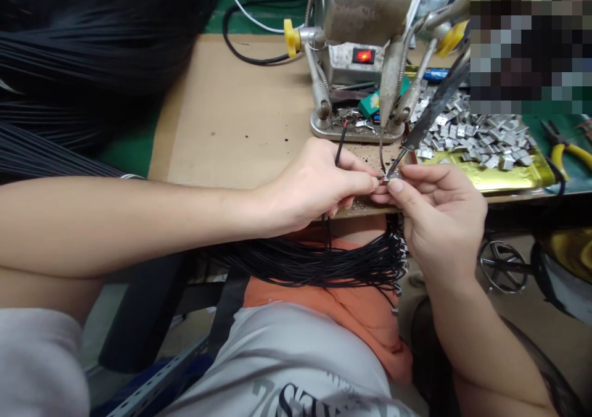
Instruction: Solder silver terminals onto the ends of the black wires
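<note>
My left hand (314,185) pinches a thin black cable (341,142) close to its end, where a bit of red wire shows. Opposite it, my right hand (439,210) is closed on a small metal USB connector (393,175), mostly covered by the fingertips. The cable end meets the connector between the two hands. A soldering iron (428,115) slants down from the upper right, its tip at this joint. Thin solder wire (382,148) comes down from the machine's nozzle (391,78) to the same spot. Whether the solder is melted cannot be made out.
The soldering machine (370,10) with a lit red switch (364,56) stands ahead. Loose USB connectors (476,130) lie on a gold tray (518,173) at right, beside yellow-handled pliers (560,158). Black cables (92,53) fill the left; a finished-looking bundle (314,263) lies across my lap.
</note>
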Available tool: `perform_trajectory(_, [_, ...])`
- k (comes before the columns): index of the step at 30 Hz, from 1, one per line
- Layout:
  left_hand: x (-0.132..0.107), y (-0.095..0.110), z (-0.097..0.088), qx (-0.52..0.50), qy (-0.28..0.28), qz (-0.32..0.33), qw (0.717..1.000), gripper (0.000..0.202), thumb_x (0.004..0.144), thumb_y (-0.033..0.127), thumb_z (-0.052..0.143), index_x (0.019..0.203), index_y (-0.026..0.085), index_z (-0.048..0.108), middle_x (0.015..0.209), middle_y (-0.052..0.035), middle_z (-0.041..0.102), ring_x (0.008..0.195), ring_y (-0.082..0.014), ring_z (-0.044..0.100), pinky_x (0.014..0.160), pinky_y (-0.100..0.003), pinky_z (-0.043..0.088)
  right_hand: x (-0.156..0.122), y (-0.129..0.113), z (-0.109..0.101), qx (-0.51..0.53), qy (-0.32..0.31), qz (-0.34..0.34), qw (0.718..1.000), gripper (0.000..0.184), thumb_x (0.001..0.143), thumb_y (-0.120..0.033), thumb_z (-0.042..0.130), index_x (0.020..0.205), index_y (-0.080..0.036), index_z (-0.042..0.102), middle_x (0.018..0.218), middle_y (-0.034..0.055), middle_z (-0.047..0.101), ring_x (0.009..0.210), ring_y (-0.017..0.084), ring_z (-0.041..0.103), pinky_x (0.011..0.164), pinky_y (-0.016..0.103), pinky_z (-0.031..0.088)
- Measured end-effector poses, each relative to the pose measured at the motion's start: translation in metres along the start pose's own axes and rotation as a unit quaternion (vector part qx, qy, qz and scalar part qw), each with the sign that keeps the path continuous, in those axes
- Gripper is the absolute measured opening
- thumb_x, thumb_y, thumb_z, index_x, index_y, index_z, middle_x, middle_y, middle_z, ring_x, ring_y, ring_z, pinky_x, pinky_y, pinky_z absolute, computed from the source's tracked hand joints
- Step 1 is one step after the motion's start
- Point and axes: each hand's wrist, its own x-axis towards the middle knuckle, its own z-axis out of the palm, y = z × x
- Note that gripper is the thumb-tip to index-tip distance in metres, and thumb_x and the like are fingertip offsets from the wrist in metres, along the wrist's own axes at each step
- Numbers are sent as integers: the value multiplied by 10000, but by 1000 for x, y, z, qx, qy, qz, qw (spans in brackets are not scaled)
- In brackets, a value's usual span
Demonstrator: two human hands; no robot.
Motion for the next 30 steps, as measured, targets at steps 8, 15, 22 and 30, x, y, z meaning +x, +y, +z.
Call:
perform_trajectory(8, [0,-1,0,-2,6,12,1000,236,930,37,772,712,114,820,477,37,586,364,-25,410,378,-172,285,2,3,0,-2,-9,-7,1000,233,916,-329,975,1039,-294,780,899,-2,865,797,238,888,816,413,792])
perform_trajectory(15, [0,-2,0,-9,0,19,1000,204,913,48,780,728,115,834,501,28,615,376,-27,415,387,-181,281,1,3,0,7,-6,-9,1000,197,927,-267,954,1039,-299,795,903,-13,870,777,215,880,808,380,787])
perform_trajectory(22, [0,0,1,-23,4,11,1000,183,914,15,774,772,104,846,502,30,625,374,-29,425,369,-174,278,2,3,1,40,-12,-14,999,184,928,-223,957,1033,-282,817,893,-17,877,767,189,881,792,317,780])
perform_trajectory(30, [-2,3,1,16,8,-8,1000,235,967,10,719,786,109,831,468,36,590,363,-30,412,373,-167,277,4,5,1,52,-14,-24,998,268,828,-318,1049,982,-280,834,832,-22,870,726,213,884,734,301,787])
